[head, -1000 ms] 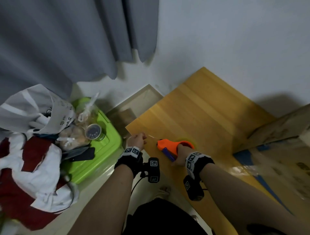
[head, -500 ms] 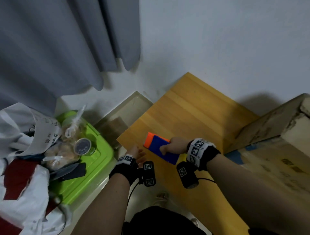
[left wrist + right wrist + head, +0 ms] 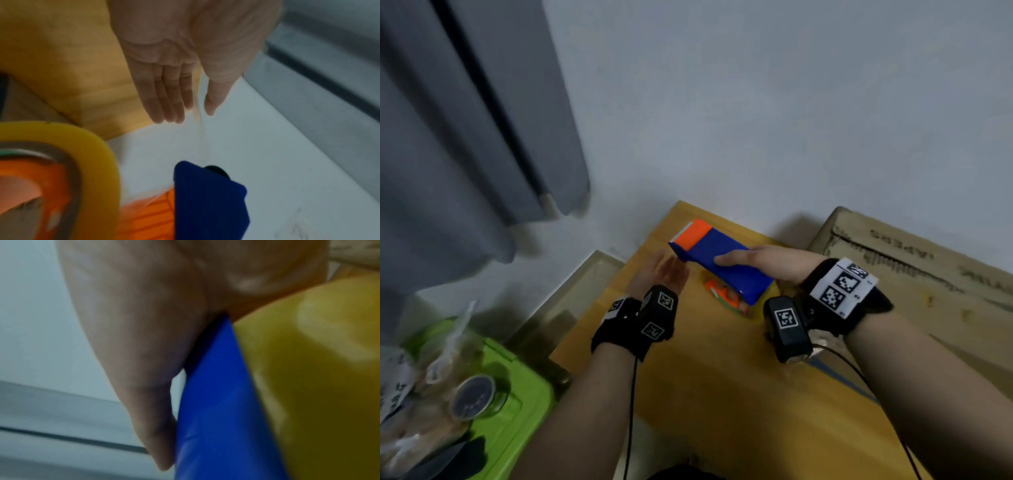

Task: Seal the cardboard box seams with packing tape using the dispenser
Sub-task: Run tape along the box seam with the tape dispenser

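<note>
My right hand (image 3: pixel 767 262) grips the blue and orange tape dispenser (image 3: pixel 717 260) and holds it raised over the wooden table (image 3: pixel 722 394), orange end pointing away to the left. Its yellow tape roll (image 3: pixel 98 154) shows in both wrist views (image 3: pixel 318 369). My left hand (image 3: pixel 659 274) hovers just left of the dispenser's front, palm up and fingers straight. In the left wrist view a thin strand of tape (image 3: pixel 200 129) runs from beside the thumb down to the dispenser (image 3: pixel 207 203). The cardboard box (image 3: pixel 914 274) lies at the right on the table.
A green bin (image 3: pixel 517 411) with bagged items and a jar stands low at the left. A grey curtain (image 3: pixel 465 137) hangs at the upper left against the white wall. A pale shallow tray (image 3: pixel 585 291) leans between bin and table.
My right hand has lifted the dispenser off the table and swung it up and to the right. My left hand has left the table edge and opened near the dispenser's front.
</note>
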